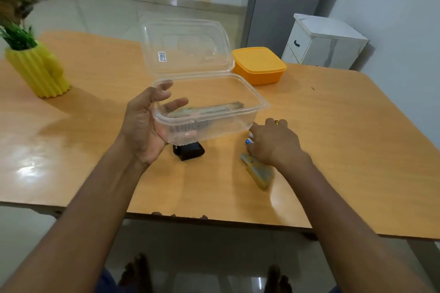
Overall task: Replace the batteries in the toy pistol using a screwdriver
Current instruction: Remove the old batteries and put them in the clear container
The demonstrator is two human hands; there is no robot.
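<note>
My left hand (142,126) grips the near left corner of a clear plastic container (238,112), held slightly above the table with its hinged lid (185,47) standing open. Through and below the container shows the toy pistol: a grey slide (209,108) and a black grip (189,152) on the table. My right hand (276,144) rests on the table to the right, its fingers curled over batteries with blue and white ends (250,141). A small yellow and black item (277,122) peeks past its fingers. An olive-grey pistol part (258,171) lies under my right wrist.
The wooden table (345,150) holds an orange lidded box (259,65) behind the container and a yellow ribbed vase with a plant (38,71) at the far left. A white cabinet (323,40) stands beyond the table's right corner. My bare feet show below the near edge.
</note>
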